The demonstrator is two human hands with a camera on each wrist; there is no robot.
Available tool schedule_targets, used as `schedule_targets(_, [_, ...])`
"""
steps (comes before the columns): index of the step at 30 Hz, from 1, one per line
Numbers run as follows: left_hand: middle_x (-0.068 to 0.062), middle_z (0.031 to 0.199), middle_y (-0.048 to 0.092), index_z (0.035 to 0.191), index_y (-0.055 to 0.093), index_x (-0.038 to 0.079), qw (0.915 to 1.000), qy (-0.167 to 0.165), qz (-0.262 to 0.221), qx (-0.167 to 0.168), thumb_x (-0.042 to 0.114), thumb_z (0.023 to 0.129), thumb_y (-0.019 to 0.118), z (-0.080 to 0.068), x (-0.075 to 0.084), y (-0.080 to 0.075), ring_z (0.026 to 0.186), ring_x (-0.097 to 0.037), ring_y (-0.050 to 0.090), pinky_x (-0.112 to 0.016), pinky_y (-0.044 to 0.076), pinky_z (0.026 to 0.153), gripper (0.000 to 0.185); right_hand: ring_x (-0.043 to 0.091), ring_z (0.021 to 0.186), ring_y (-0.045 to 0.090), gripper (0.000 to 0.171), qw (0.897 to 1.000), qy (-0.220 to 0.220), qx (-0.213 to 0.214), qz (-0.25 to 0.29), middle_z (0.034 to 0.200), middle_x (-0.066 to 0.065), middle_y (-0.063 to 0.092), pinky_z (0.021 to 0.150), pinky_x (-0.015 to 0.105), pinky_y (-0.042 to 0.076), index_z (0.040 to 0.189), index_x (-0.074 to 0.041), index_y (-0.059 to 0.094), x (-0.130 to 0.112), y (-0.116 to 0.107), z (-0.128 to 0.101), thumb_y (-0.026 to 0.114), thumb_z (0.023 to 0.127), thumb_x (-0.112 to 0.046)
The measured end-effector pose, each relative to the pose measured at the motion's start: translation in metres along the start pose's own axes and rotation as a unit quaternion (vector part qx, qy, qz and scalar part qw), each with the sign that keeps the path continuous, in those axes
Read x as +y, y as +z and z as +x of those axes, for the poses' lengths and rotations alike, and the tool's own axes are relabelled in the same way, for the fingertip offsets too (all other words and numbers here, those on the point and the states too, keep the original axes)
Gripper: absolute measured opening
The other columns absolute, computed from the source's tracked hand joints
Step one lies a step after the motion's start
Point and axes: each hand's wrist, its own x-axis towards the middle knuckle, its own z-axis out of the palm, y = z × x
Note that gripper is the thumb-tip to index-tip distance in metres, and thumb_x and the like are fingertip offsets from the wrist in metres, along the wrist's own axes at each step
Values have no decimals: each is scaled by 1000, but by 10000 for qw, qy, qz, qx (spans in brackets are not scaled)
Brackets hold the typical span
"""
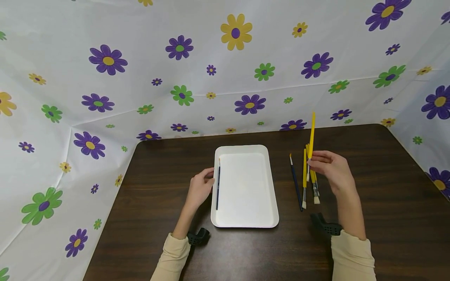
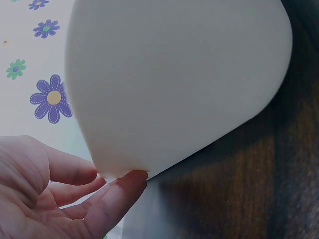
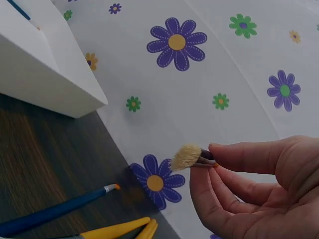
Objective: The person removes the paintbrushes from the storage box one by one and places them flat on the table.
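My left hand (image 1: pixel 200 189) pinches the left rim of a white rectangular tray (image 1: pixel 247 187); thumb and fingers meet at its edge in the left wrist view. Inside, along the tray's left side, lies a thin dark-blue paintbrush (image 1: pixel 218 185). To the right, my right hand (image 1: pixel 334 171) pinches a yellow-handled paintbrush (image 1: pixel 311 134) near its metal ferrule, handle pointing away. Its pale bristles (image 3: pixel 185 157) show in the right wrist view. Below that hand lie several other yellow-handled paintbrushes (image 1: pixel 304 171), and left of them a dark-blue paintbrush (image 1: pixel 296 183) with an orange tip.
Everything stands on a dark wooden table (image 1: pixel 158 218). A white flower-print cloth (image 1: pixel 211 78) hangs behind the table and along both sides. Each wrist wears a black strap mount (image 1: pixel 198 237).
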Motion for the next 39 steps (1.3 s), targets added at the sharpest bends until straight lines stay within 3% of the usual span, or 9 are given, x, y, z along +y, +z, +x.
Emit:
schedule_targets(8, [-25,125,68,136,62,-7,9999,-56,-71,-75,-2,99,57,-1,2,-1,101,-38,73,-37,63,68,38,-1,82,68,56,9980,97,-318,-536,93,-11,65,81,22,59,144,20,39,3,0,2,65,101,-6])
schedule_targets(17, [-24,125,69,136,62,-6,10000,-57,-50,-64,-1,99,57,0,2,-1,99,-35,73,-36,63,67,38,9,77,72,65,9858,459,-1058,-1218,109,27,68,80,33,62,144,26,30,8,17,7,66,98,0])
schedule_targets(30, [-23,125,69,136,63,-4,9999,-133,-79,-60,0,99,58,0,3,-1,101,-35,73,-37,63,69,38,16,66,72,64,9751,854,-1392,-1498,92,21,71,66,30,62,139,29,33,12,50,9,68,91,7])
schedule_targets(39, [-24,124,69,136,64,-4,9998,-143,-110,-49,0,99,58,0,2,-1,100,-34,73,-36,63,68,37,15,57,70,65,9557,1248,-1374,-2286,88,25,68,59,28,61,139,27,35,15,64,14,72,89,8])
